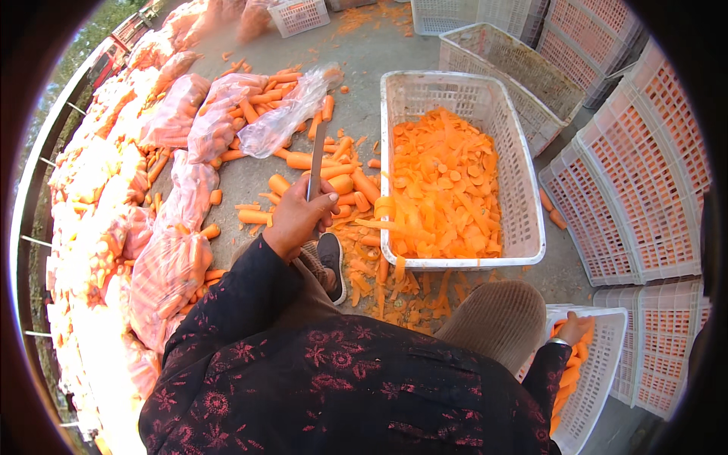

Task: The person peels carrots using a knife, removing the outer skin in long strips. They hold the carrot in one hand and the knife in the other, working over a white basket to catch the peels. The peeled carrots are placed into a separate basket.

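Note:
My left hand [302,215] is closed around the handle of a long narrow metal blade [318,153], which points away from me, above a heap of loose carrots [341,179] on the ground. To its right stands a white plastic crate [388,136] holding a pile of orange carrot peelings [449,187], some hanging over its near rim. My right hand [573,328] reaches into another white crate [611,347] beside my right knee and rests at the carrots [569,378] there. Its fingers are partly hidden, so whether it grips a carrot does not show.
Clear plastic bags of carrots [170,273] line the left side. Stacked crates full of carrots [637,182] stand at the right. An empty, dirty crate [512,74] is behind the peelings crate. Peelings [421,296] litter the ground by my shoe [331,264].

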Tool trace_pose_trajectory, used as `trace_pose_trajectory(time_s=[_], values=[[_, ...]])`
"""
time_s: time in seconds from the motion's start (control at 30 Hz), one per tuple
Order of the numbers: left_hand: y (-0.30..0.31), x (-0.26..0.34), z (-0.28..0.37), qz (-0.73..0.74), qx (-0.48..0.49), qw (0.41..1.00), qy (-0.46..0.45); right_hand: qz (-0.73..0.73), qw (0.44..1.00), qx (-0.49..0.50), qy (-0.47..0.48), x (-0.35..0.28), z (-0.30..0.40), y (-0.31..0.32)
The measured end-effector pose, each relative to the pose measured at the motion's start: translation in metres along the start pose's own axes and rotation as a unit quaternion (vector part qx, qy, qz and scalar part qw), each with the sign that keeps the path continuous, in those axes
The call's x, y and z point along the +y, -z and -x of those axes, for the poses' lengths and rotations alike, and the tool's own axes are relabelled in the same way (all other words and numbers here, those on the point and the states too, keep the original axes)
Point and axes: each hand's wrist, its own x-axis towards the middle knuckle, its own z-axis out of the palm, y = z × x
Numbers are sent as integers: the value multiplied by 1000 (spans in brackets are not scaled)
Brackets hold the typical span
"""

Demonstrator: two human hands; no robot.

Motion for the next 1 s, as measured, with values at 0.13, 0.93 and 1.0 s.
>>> trace_pose_trajectory(time_s=[0.13,0.93,1.0], values=[[53,-10,3,110,31,993,13,-107,977,-175,54,-137,84,-8],[189,-190,67,-72,347,935,6,-73,809,-579,-66,-200,243,-92],[167,-248,95,-15,160,939,305,-64,820,-567,-49,-199,243,-103]])
